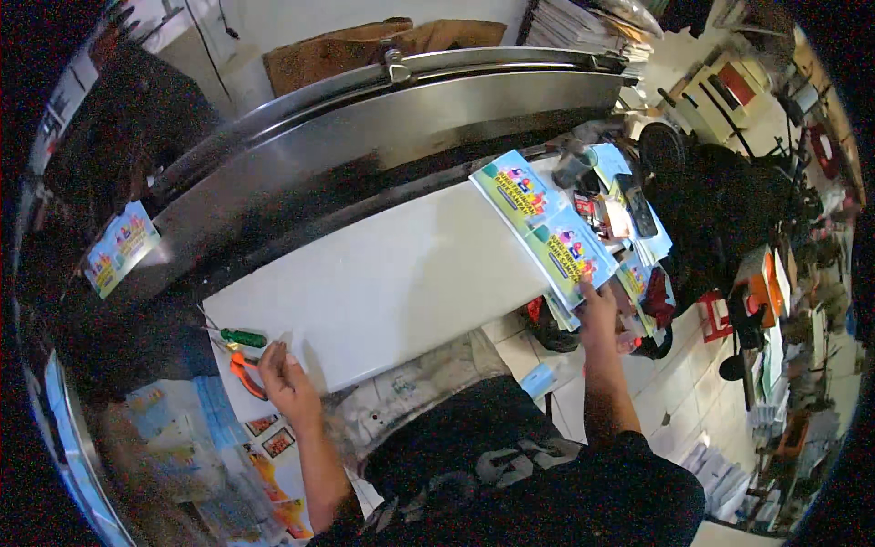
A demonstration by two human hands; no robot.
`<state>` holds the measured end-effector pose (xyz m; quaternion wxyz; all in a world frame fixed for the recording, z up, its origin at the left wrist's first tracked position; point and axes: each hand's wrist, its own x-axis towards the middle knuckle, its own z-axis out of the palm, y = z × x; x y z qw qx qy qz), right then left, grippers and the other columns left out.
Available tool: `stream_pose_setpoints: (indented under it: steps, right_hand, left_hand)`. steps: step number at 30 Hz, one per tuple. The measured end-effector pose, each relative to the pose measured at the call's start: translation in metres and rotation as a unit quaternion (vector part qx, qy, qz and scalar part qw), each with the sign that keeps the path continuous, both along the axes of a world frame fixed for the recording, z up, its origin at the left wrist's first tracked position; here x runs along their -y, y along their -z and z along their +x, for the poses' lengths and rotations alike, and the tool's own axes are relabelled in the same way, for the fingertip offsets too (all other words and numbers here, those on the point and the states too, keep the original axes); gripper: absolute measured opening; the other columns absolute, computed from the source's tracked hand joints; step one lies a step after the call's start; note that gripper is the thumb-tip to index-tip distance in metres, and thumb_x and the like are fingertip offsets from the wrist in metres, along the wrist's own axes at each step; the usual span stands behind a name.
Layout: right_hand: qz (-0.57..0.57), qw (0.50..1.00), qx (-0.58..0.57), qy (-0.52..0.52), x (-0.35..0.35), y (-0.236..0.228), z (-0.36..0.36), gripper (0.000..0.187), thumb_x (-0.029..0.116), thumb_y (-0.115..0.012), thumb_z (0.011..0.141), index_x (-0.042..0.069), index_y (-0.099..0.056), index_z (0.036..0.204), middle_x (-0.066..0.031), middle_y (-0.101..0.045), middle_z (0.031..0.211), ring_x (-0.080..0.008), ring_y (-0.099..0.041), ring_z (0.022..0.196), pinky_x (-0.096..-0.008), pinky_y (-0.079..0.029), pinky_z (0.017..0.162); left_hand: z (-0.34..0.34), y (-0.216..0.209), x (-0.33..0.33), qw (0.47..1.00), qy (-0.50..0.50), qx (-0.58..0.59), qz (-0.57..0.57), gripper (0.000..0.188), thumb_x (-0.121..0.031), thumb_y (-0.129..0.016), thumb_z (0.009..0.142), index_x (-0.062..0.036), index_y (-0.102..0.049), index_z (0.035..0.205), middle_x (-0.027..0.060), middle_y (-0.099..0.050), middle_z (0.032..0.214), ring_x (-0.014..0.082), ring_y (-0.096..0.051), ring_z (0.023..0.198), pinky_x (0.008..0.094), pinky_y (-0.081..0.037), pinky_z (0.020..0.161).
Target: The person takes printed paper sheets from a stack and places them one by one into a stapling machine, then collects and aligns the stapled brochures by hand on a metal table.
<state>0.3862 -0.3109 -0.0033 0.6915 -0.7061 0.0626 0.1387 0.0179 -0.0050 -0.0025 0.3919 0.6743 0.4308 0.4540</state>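
The far side is filled by a long metal panel (392, 114), in front of which a white tabletop (392, 273) is set at a slant. At its right end, blue printed covers (545, 224) are laid side by side, and more printed sheets are piled just beyond them on the right. A single printed card (121, 248) is seen at the far left, by the panel's end. The right hand (598, 310) is placed at the near right corner of the covers; whether its grip is pinching them or only resting there cannot be told. The left hand (287, 381) is held over the near left end of the tabletop, its grip empty and the fingers loosely spread. Among the covers and sheets, a dark cup (572, 166) is stood. Just beside the left hand, an orange-handled tool (241, 368) and a green-handled screwdriver (243, 338) are laid.
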Motion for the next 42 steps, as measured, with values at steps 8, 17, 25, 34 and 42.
stream_pose_setpoints:
  steps: [8,17,25,34,42]
  right_hand:
    - [-0.147,0.903,0.369,-0.166,-0.050,-0.035,-0.090,0.032,0.017,-0.067,0.083,-0.001,-0.056,0.107,-0.0196,-0.061,0.103,-0.0294,-0.061,0.096,-0.0365,-0.048,0.078]
    - [-0.095,0.768,0.295,-0.560,-0.133,-0.055,-0.152,0.067,0.021,-0.080,0.067,0.002,-0.046,0.122,-0.0209,-0.051,0.116,-0.0346,-0.054,0.102,-0.0434,-0.045,0.088]
    - [0.105,0.864,0.205,-0.447,-0.170,-0.057,-0.047,0.081,0.008,-0.079,0.068,0.003,-0.035,0.136,-0.0158,-0.056,0.120,-0.0248,-0.054,0.108,-0.0354,-0.045,0.093]
    - [0.139,0.851,0.177,-0.475,-0.159,-0.036,-0.060,0.071,0.000,-0.074,0.068,0.006,-0.043,0.132,-0.0107,-0.060,0.109,-0.0191,-0.057,0.101,-0.0309,-0.048,0.086]
    - [-0.079,0.872,0.204,-0.438,-0.159,-0.056,-0.062,0.076,0.011,-0.078,0.070,0.004,-0.040,0.135,-0.0183,-0.052,0.127,-0.0296,-0.053,0.113,-0.0372,-0.043,0.097]
  left_hand:
    - [0.029,-0.036,0.042,0.978,0.189,-0.079,0.034,0.041,-0.016,-0.060,0.087,0.0018,-0.048,0.122,0.0178,-0.048,0.133,0.0282,-0.044,0.126,0.0406,-0.034,0.105]
    - [0.058,-0.064,0.084,0.965,0.089,0.047,-0.241,0.035,-0.014,-0.070,0.081,0.0017,-0.063,0.112,0.0140,-0.065,0.112,0.0226,-0.061,0.105,0.0322,-0.046,0.092]
    - [-0.009,-0.056,0.023,0.964,0.163,0.057,-0.201,0.022,-0.005,-0.073,0.077,0.0010,-0.069,0.098,0.0117,-0.069,0.101,0.0186,-0.063,0.097,0.0304,-0.048,0.088]
    - [-0.007,-0.034,0.026,0.979,0.115,0.097,-0.139,0.045,-0.002,-0.078,0.070,0.0011,-0.058,0.111,0.0128,-0.065,0.109,0.0199,-0.062,0.100,0.0343,-0.049,0.090]
    - [0.007,-0.059,0.013,0.990,0.034,-0.042,-0.130,0.059,-0.011,-0.077,0.074,0.0028,-0.047,0.123,0.0125,-0.061,0.105,0.0199,-0.060,0.095,0.0312,-0.048,0.085]
